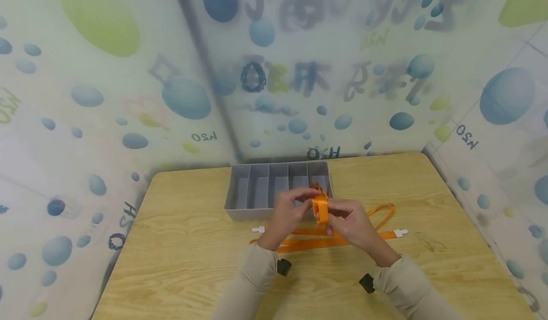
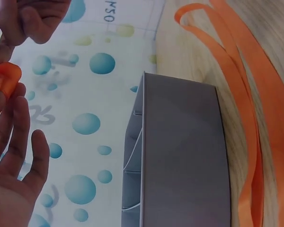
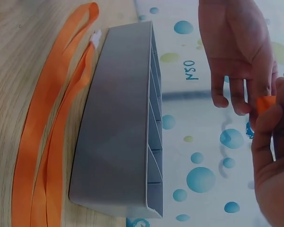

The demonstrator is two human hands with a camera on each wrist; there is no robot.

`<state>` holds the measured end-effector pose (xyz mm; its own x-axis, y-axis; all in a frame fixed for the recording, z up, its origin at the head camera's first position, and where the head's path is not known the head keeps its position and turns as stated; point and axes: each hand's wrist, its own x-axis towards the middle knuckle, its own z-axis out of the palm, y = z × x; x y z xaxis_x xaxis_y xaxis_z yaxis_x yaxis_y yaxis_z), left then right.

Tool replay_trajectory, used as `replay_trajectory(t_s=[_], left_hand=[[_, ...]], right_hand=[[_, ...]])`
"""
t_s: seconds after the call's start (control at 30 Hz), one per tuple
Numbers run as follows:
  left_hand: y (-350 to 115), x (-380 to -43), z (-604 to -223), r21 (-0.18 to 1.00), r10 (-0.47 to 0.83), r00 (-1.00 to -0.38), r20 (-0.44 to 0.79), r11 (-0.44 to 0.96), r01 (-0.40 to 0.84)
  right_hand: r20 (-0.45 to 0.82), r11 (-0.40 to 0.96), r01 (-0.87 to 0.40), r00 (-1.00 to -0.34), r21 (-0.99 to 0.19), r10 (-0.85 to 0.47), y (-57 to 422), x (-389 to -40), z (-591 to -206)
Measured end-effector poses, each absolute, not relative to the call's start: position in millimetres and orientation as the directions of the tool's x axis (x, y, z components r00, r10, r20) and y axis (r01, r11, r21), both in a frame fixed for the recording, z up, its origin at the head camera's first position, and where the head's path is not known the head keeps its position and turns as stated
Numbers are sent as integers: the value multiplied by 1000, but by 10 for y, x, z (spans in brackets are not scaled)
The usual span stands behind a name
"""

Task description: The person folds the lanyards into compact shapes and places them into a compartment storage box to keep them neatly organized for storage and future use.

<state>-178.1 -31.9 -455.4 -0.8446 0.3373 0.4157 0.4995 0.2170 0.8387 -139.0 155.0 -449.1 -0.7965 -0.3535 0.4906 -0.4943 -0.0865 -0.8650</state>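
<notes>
Both hands hold a folded orange lanyard (image 1: 320,209) up in front of the grey tray. The left hand (image 1: 289,214) pinches it from the left between thumb and fingers. From the other side the right hand (image 1: 352,222) grips its right edge. In the left wrist view the orange strap (image 2: 5,79) loops between the left hand's thumb and fingertips; in the right wrist view a small part of the strap (image 3: 265,103) shows, the rest hidden by fingers. Darker orange material overlaps the tray's rightmost compartment just behind the hands.
A grey divided tray (image 1: 248,213) stands near the back of the wooden table (image 1: 184,263). Orange lanyards (image 1: 301,246) lie stretched out below the hands, with a white clip (image 1: 401,233) at the right and another white clip (image 1: 258,229) at the left. A patterned curtain surrounds the table.
</notes>
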Motion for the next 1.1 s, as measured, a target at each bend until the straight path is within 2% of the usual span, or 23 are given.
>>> replay_trajectory(t_s=[0.2, 0.4, 0.63, 1.1], left_hand=[[-283, -1728, -4635, 828, 352, -837, 418, 230, 511], [-243, -1668, -4678, 841, 367, -830, 421, 185, 508], [-215, -1634, -4692, 857, 382, -820, 427, 119, 502], [-244, -1600, -4575, 943, 437, -850, 294, 12, 332]], right_hand=[[461, -78, -464, -819, -882, -341, 1599, -1415, -4520], [440, -89, -437, -833, -895, -336, 1631, -1438, -4534], [439, -32, -451, -845, -892, -306, 1641, -1461, -4548], [454, 42, -478, -854, -877, -254, 1608, -1494, -4559]])
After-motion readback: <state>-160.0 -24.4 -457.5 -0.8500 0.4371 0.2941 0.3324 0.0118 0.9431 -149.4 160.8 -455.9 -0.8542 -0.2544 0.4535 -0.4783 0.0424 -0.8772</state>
